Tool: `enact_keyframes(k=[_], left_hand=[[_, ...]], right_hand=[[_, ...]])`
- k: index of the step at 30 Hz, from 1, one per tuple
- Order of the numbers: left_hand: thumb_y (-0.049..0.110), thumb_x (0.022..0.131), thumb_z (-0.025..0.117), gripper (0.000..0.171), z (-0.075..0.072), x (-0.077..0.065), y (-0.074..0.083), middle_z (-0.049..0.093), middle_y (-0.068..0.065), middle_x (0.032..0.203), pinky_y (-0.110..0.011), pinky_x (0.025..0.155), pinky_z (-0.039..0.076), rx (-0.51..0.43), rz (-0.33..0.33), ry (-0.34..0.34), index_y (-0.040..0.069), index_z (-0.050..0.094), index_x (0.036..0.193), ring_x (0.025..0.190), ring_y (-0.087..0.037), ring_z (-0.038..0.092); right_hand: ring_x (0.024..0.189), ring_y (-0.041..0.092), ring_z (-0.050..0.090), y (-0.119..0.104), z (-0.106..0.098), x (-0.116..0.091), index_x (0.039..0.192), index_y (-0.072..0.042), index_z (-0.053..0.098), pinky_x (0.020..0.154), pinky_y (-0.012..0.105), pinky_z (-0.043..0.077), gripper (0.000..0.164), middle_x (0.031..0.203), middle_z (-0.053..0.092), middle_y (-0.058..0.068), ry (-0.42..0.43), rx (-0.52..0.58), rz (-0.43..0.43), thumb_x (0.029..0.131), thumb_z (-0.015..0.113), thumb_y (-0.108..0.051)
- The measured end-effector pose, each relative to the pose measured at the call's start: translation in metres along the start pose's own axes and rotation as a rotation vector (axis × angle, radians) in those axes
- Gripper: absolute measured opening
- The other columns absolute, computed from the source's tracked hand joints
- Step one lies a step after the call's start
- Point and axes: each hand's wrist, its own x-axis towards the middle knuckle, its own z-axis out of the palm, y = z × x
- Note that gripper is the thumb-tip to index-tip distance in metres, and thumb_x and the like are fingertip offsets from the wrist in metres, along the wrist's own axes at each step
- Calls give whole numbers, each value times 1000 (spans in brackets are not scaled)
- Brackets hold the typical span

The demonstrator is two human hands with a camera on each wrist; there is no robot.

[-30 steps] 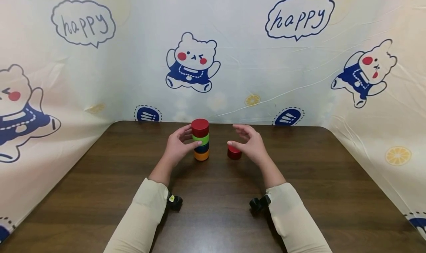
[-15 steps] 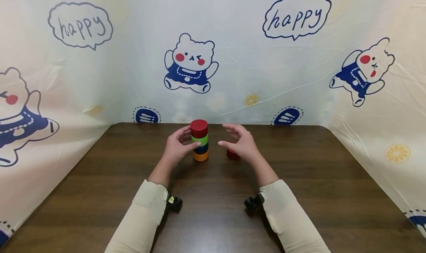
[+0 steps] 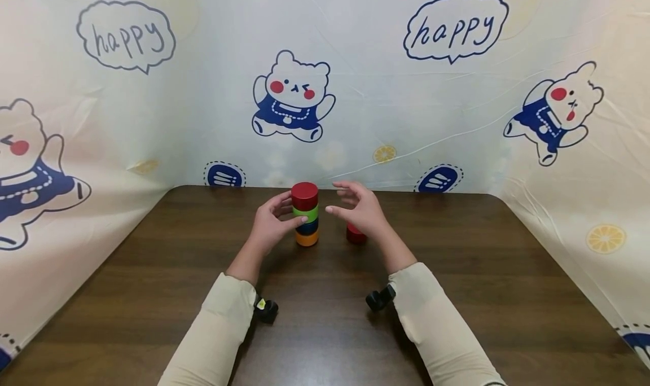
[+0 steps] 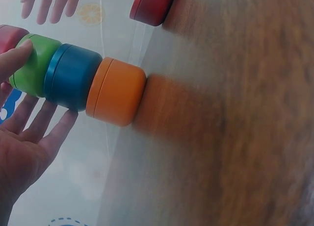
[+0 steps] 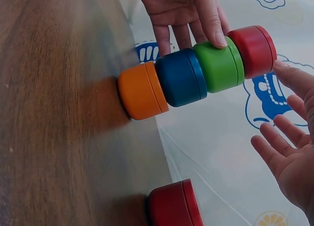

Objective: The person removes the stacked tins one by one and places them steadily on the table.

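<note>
A stack of small round lidded tins stands upright: an orange tin (image 3: 307,238) at the bottom, then a blue tin (image 4: 72,76), a green tin (image 5: 221,64) and a red tin (image 3: 304,196) on top. My left hand (image 3: 271,222) holds the stack from the left, its thumb on the green tin and its fingers behind the green and blue ones. To the right of the stack, my right hand (image 3: 363,212) hovers with fingers spread and nothing in them; its thumb tip points at the upper tins. Partly behind it, a second red tin (image 3: 355,235) sits on the table.
The brown wooden table (image 3: 325,341) reaches back to a patterned cloth (image 3: 365,92) that hangs behind it and along both sides. Black wrist cameras (image 3: 266,311) sit on both wrists, below the pale sleeves (image 3: 213,329).
My right hand has moved left and slightly up, from over the separate red tin toward the top of the stack. The left hand and the stack have stayed in place.
</note>
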Motion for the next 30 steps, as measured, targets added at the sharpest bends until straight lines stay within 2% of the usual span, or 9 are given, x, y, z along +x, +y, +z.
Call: enact_keyframes(k=[8,15,18,23,30], left_hand=[[23,82,81,67,0,0,0,56,-8,136,-48,98,47,-3,22,0,20,51,142,122,-29,55],[20,81,82,71,0,1,-3,55,-9,138,-50,99,47,18,19,-15,19,49,144,123,-31,54],[19,81,82,72,1,1,-4,55,-10,139,-51,99,46,26,8,-23,19,48,144,123,-31,54],[18,82,80,71,1,1,-6,53,-12,140,-51,100,45,11,7,-34,17,47,145,124,-33,53],[18,82,81,69,1,1,-7,55,-12,138,-50,100,46,1,15,-34,15,49,143,122,-33,54]], right_hand=[[120,30,56,-3,4,9,131,-17,60,100,48,46,52,133,55,7,-12,-2,15,83,79,-22],[121,22,55,-6,8,14,136,-23,56,99,42,48,60,138,52,3,-53,-21,55,82,80,-29],[124,24,54,-6,11,15,138,-25,54,98,41,48,63,141,50,2,-69,-27,69,81,80,-31],[123,26,54,-6,18,17,139,-23,53,99,45,47,63,141,50,4,-51,-24,51,82,80,-28],[121,22,56,-8,24,21,140,-22,53,97,44,49,65,141,49,3,-47,-3,24,82,81,-28]])
